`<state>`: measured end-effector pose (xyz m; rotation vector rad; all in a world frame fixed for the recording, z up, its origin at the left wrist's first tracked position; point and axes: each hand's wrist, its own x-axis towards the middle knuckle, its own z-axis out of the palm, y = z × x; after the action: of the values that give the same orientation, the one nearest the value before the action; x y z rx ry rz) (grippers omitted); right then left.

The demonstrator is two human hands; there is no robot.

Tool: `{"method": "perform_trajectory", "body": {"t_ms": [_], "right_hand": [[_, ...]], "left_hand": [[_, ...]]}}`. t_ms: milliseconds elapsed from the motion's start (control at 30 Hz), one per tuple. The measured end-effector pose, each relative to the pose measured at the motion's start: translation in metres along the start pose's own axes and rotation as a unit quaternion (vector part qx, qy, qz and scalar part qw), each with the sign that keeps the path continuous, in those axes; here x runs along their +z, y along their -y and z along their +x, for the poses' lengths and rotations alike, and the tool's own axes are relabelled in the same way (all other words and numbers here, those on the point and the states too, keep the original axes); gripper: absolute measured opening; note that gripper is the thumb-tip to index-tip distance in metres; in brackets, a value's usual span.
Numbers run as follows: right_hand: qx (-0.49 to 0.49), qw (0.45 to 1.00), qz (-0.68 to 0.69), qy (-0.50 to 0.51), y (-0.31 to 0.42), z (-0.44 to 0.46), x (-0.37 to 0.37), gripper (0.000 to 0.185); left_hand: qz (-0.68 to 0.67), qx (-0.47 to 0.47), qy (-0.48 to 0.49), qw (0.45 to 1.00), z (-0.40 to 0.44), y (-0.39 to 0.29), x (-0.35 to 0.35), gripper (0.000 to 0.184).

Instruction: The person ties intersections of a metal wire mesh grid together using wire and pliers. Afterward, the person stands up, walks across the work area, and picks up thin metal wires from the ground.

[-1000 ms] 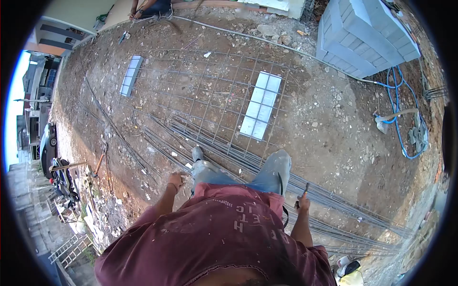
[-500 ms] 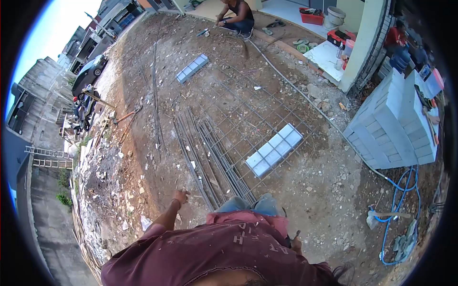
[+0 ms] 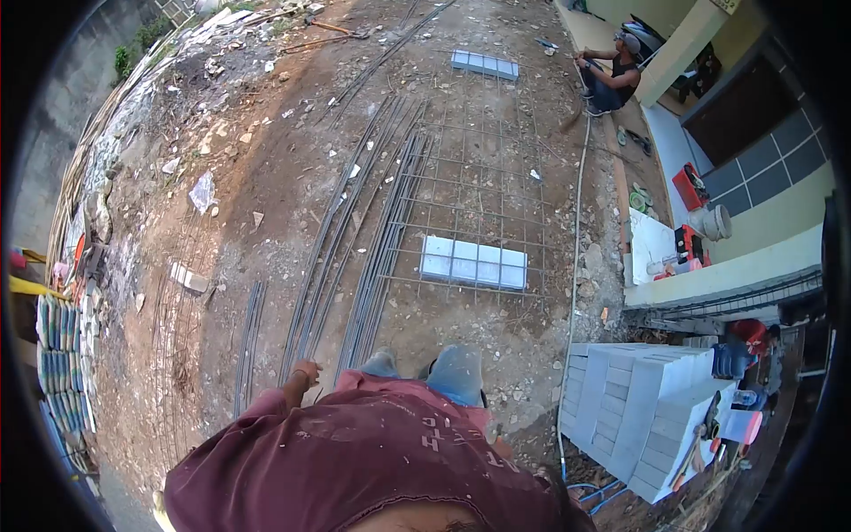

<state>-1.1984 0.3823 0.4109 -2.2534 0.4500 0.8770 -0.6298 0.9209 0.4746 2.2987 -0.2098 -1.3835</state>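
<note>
My left hand hangs low at my side with its fingers loosely apart and nothing in it. Below it on the ground lie long bundles of steel rebar, and a shorter bundle of bars is farther left. My right hand shows only in part beside my shirt; its fingers are hidden. Ahead of my legs, a tied rebar mesh rests over a near white block and a far block.
Stacked pale blocks stand at right, with a hose running past. One person sits by the porch; another is behind the stack. Rubble and bagged bundles lie left.
My view has swung to the left, so the mesh now runs straight ahead and the block stack sits lower. My right hand, seen earlier with something dark, is now mostly hidden.
</note>
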Motion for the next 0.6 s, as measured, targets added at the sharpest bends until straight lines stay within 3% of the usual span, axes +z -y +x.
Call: {"method": "perform_trajectory", "body": {"t_ms": [33,67,133,233,300,367,433,467,500,533,567,600], "right_hand": [[-0.135,0.979,-0.092,-0.122,-0.009,-0.023,-0.026,0.034],[0.013,0.994,-0.047,-0.093,-0.031,-0.018,-0.034,0.032],[0.328,0.943,0.023,-0.048,-0.058,-0.016,-0.055,0.029],[0.306,0.946,0.080,-0.072,-0.117,0.001,-0.073,0.027],[0.274,0.950,0.111,-0.098,-0.155,0.020,-0.086,0.025],[0.237,0.949,0.157,-0.134,-0.179,0.043,-0.099,0.024],[0.177,0.930,0.253,-0.198,-0.206,0.066,-0.107,0.023],[0.161,0.958,0.103,-0.215,-0.222,0.069,-0.122,0.023],[0.154,0.958,-0.054,-0.237,-0.125,0.011,-0.216,0.024],[0.210,0.950,0.075,-0.221,-0.080,-0.020,-0.270,0.029],[0.261,0.922,0.203,-0.202,-0.062,-0.033,-0.291,0.035],[0.259,0.910,0.253,-0.201,-0.084,-0.024,-0.282,0.038]], "left_hand": [[-0.277,-0.332,0.053,0.900,-0.034,0.037,0.032,0.042],[-0.190,-0.354,0.056,0.914,-0.087,0.063,0.047,0.040],[-0.055,-0.358,0.052,0.931,-0.160,0.089,0.063,0.037],[-0.027,-0.407,0.032,0.912,-0.218,0.087,0.117,0.033],[0.027,-0.371,0.044,0.927,-0.218,0.065,0.169,0.032],[0.161,-0.224,0.066,0.959,-0.187,0.029,0.222,0.031],[0.185,-0.128,0.007,0.974,-0.137,-0.031,0.271,0.031],[0.097,-0.141,-0.065,0.983,-0.110,-0.065,0.288,0.031],[0.001,-0.140,-0.141,0.980,-0.081,-0.098,0.305,0.031],[-0.088,-0.124,-0.215,0.965,-0.051,-0.133,0.323,0.032],[-0.055,-0.034,-0.313,0.948,-0.075,-0.225,0.302,0.036],[0.002,0.004,-0.321,0.947,-0.085,-0.288,0.283,0.037]]}}
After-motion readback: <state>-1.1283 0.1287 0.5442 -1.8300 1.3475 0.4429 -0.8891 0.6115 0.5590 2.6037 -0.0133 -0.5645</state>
